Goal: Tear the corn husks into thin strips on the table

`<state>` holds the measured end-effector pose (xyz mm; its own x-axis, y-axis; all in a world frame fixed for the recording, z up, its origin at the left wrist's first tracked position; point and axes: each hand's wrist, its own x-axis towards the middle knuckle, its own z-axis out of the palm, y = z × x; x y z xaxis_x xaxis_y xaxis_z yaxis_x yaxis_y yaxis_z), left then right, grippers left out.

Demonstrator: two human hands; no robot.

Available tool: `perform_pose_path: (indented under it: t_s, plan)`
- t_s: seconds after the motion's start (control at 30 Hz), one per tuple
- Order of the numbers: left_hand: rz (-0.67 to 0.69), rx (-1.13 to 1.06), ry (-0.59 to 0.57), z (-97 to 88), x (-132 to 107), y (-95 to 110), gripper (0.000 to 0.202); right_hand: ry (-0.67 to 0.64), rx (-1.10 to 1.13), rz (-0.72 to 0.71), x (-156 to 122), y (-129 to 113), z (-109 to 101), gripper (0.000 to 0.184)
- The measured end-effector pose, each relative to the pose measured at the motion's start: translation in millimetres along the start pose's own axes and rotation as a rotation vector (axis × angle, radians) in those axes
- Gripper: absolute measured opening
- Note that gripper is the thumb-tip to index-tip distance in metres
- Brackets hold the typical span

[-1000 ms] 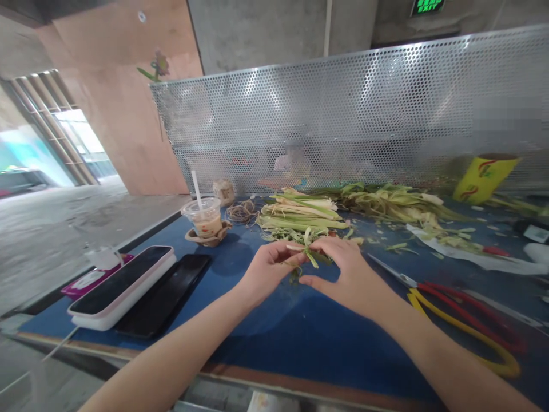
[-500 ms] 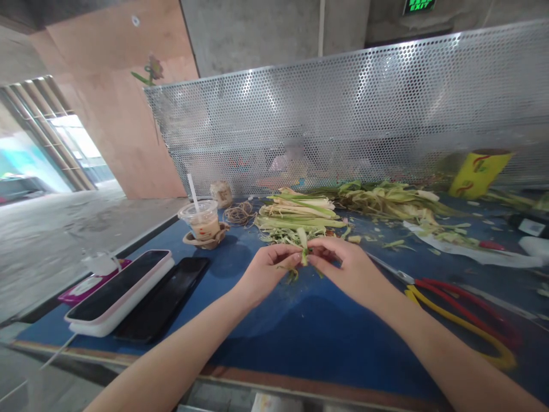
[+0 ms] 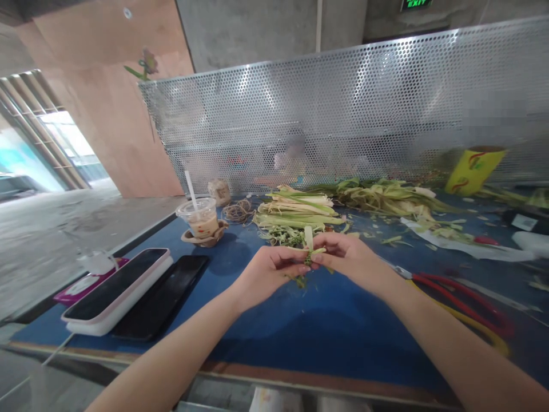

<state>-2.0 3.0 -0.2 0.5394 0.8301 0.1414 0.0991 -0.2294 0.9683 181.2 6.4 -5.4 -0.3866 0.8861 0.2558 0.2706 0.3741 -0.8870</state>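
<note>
Both my hands meet above the blue table, with a small knotted piece of green leaf strips [image 3: 308,258] pinched between them. One pale strip end stands up from it, and thinner ends hang below. My left hand [image 3: 266,276] grips it from the left between thumb and fingers. From the right, my right hand [image 3: 354,260] pinches it, its thumb close to the left fingertips. Just behind lie a heap of small curled green pieces [image 3: 281,235] and a stack of long pale-green leaf strips [image 3: 295,209].
Left are a lidded drink cup with straw [image 3: 201,220], a coil of twine [image 3: 238,212], a black phone [image 3: 163,297] and a pink-edged device [image 3: 118,292]. On the right lie red-and-yellow-handled scissors [image 3: 463,297], loose leaves [image 3: 386,197] and a yellow roll [image 3: 475,171]. A perforated metal screen [image 3: 317,109] stands behind.
The knotted piece has turned and shifted slightly right with both hands. A pale strip now sticks out sideways near my right fingers. The camera view has moved a little.
</note>
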Motion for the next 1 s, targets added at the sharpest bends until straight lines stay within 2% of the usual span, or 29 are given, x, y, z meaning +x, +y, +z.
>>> perform_pose_path:
  t_s: [0.13,0.27,0.33,0.47,0.6,0.63,0.73,0.8,0.87,1.0]
  plan:
    - [0.005,-0.001,-0.015,0.3,1,1,0.022,0.044,0.066,0.021,1,6,-2,0.028]
    - [-0.057,0.038,0.048,2.0,1,2,0.026,0.189,0.04,-0.103,1,7,1,0.023]
    - [-0.056,0.027,0.044,3.6,1,0,0.028,0.231,-0.035,-0.161,0,5,5,0.019]
    - [0.012,0.013,-0.017,7.5,1,-6,0.031,0.183,-0.175,-0.215,-5,2,13,0.02]
    - [0.033,0.238,0.152,8.4,-1,-5,0.042,0.121,-0.012,-0.163,-6,-3,13,0.025]
    - [0.042,0.263,0.162,8.2,-2,-4,0.043,0.088,0.057,-0.129,-6,-4,12,0.025]
    - [0.043,0.199,0.051,8.3,-3,-2,0.035,-0.006,0.207,-0.034,-4,-6,8,0.017]
    - [0.016,0.131,0.009,8.8,-2,-4,0.029,0.018,0.214,-0.007,-3,-7,7,0.014]
    - [0.032,0.122,0.09,8.3,1,-7,0.027,0.112,0.192,-0.014,-2,-7,8,0.014]
    - [0.236,0.343,0.529,2.0,5,-13,0.024,0.215,0.222,-0.071,-3,-8,11,0.016]
